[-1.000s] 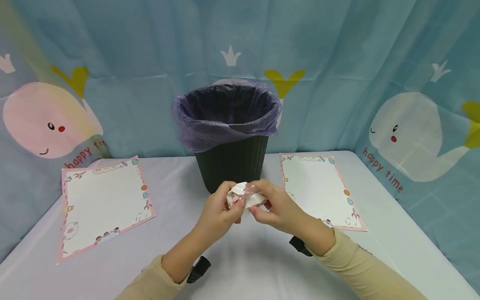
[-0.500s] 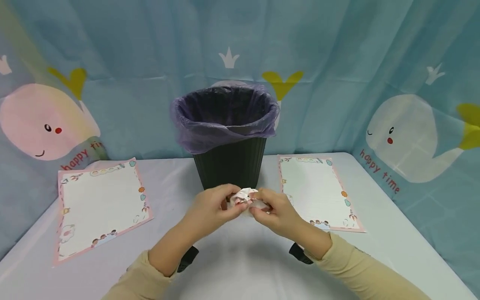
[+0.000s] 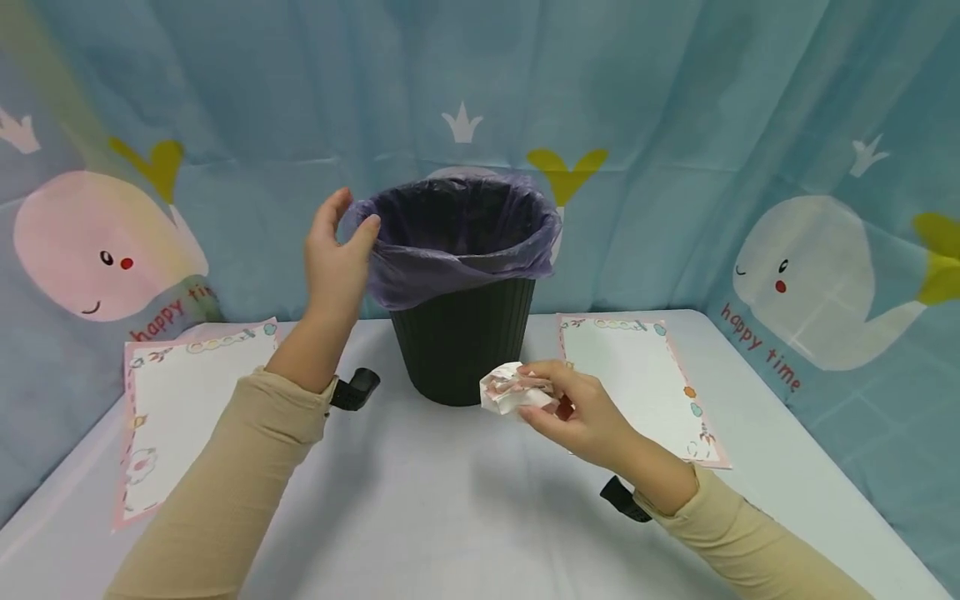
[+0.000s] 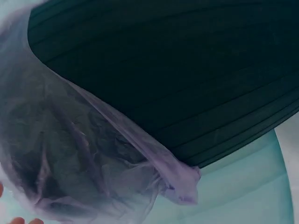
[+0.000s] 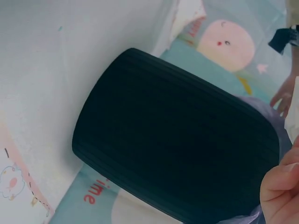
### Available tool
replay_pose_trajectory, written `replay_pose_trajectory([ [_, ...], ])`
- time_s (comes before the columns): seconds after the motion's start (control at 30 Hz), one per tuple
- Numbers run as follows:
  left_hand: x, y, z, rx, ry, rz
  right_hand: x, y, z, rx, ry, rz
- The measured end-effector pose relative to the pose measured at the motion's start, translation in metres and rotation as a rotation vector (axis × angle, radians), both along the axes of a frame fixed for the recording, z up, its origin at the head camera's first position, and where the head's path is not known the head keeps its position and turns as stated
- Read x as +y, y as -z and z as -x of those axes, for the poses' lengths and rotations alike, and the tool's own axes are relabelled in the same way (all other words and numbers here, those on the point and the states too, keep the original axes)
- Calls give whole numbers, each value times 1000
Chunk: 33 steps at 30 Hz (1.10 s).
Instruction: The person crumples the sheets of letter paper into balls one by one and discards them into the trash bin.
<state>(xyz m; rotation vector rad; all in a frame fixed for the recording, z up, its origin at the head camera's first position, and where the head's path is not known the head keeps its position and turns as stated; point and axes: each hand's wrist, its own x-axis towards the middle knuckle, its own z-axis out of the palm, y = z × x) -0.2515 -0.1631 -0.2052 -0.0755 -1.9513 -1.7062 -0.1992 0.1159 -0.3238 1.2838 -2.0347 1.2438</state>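
Observation:
A crumpled sheet of white and pink paper (image 3: 510,390) is pinched between the thumb and fingers of my right hand (image 3: 588,417), in front of the dark ribbed trash bin (image 3: 465,342). A purple plastic bag (image 3: 435,279) lines the bin and folds out over its rim. My left hand (image 3: 333,267) is raised at the bin's left rim, thumb and fingers apart and overlapping the bag's edge in the head view. In the left wrist view, only a few fingertips (image 4: 25,220) show, beside the bag. At the right wrist view's edge, part of the paper (image 5: 293,114) shows above my fingers.
Flat sheets with pink decorated borders lie left (image 3: 198,400) and right (image 3: 637,375) of the bin on the white-covered table (image 3: 442,500). My left forearm passes over the left sheet. A blue curtain (image 3: 300,83) with whale prints stands behind and at the sides.
My left hand has let go of the crumpled paper and moved up and left to the bin's rim. My right hand alone now holds the paper, near the same place.

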Motion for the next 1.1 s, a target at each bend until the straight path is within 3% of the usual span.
replay_pose_trajectory([
  [0.2,-1,4,17,-89,111,-147,1,2,-2,-15,-19,-20],
  [0.33,4,12,21,-70,152,-262,3,1,-1,-1,-26,-25],
  [0.67,12,19,20,41,144,-369,8,-20,5,36,11,8],
  [1.1,16,23,25,117,94,-372,-2,-76,19,31,164,112],
])
